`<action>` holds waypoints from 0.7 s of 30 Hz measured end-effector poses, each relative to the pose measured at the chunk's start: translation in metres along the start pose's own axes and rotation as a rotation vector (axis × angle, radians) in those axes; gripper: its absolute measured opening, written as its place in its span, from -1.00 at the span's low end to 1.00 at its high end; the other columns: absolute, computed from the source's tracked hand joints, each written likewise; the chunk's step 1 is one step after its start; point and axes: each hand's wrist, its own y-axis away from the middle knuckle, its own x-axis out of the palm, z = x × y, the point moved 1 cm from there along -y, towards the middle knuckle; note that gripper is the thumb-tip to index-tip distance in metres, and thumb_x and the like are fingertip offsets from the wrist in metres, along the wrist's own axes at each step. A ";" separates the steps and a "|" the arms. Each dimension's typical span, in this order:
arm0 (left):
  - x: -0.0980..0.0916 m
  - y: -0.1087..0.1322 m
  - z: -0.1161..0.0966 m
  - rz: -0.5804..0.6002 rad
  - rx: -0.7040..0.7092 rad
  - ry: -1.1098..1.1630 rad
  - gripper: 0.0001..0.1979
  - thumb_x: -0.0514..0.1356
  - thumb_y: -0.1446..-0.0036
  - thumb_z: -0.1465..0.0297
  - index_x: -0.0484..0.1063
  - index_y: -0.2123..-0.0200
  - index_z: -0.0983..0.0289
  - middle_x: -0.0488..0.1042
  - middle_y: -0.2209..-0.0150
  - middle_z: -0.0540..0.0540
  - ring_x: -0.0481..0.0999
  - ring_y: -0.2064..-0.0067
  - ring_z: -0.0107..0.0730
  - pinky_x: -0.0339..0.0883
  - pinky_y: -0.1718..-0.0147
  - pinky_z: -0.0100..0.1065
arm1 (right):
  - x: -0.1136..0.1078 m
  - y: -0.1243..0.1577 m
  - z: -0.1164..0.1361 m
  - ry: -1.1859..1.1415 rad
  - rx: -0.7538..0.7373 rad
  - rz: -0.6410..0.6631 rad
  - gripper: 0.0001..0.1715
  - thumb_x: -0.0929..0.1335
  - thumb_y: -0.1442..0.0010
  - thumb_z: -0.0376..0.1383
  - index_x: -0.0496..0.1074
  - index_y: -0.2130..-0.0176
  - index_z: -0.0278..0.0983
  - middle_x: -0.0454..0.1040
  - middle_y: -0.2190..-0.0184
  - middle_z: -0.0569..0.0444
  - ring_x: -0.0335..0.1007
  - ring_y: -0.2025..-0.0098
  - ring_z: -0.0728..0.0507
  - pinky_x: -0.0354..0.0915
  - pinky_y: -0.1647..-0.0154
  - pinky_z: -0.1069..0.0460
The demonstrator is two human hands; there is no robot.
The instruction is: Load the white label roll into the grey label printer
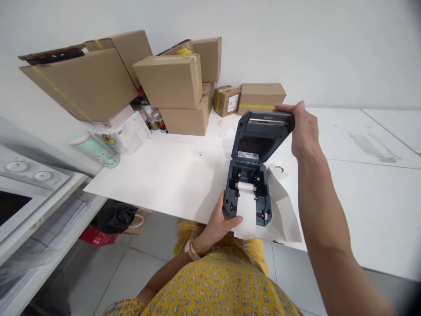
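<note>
A dark blue-grey label printer (232,186) sits at the front edge of the white table with its lid (265,136) raised. Inside it lies a small white paper roll (246,186), and a white paper strip (246,215) runs from it out over the front edge. My left hand (219,223) grips the printer's front left corner, its thumb on the strip. Up at the lid's top right corner, my right hand (304,127) is closed round the edge, its far fingers partly hidden. Right of the printer, another small white roll (278,171) lies by a creased sheet of paper (284,210).
Cardboard boxes (166,83) are stacked along the wall behind the table (164,171). A mint-green bottle (94,149) lies tilted by a white box (126,131) on the left. A microwave (29,180) stands on a shelf at far left. Below, a black bag (116,217) rests near the floor.
</note>
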 end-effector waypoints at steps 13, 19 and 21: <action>-0.002 0.006 0.015 0.002 -0.003 0.004 0.34 0.47 0.00 0.05 -0.50 -0.49 0.05 -0.17 -0.53 0.29 0.00 -0.50 0.04 -0.03 -0.44 0.04 | 0.005 0.244 -0.038 0.284 -0.421 0.051 -0.37 0.19 -0.39 -0.41 0.26 -0.38 -0.13 0.45 -0.27 -0.02 0.32 -0.35 -0.30 0.37 -0.26 -0.29; 0.000 0.001 -0.001 0.008 -0.053 0.118 0.15 0.31 -0.18 -0.03 -0.46 -0.50 0.05 -0.27 -0.55 0.23 -0.04 -0.52 0.00 0.08 -0.41 -0.07 | 0.028 0.269 -0.053 0.216 -0.339 -0.116 -0.37 0.13 -0.39 -0.42 0.33 -0.34 -0.13 0.49 -0.22 -0.03 0.30 -0.36 -0.33 0.35 -0.25 -0.36; 0.002 -0.006 -0.010 -0.027 -0.078 0.129 0.08 0.29 -0.21 0.01 -0.40 -0.50 0.05 -0.26 -0.55 0.20 -0.05 -0.52 0.02 0.11 -0.40 -0.08 | 0.031 0.270 -0.056 0.208 -0.331 -0.153 -0.39 0.12 -0.39 -0.40 0.37 -0.30 -0.12 0.53 -0.18 -0.02 0.34 -0.33 -0.33 0.35 -0.24 -0.37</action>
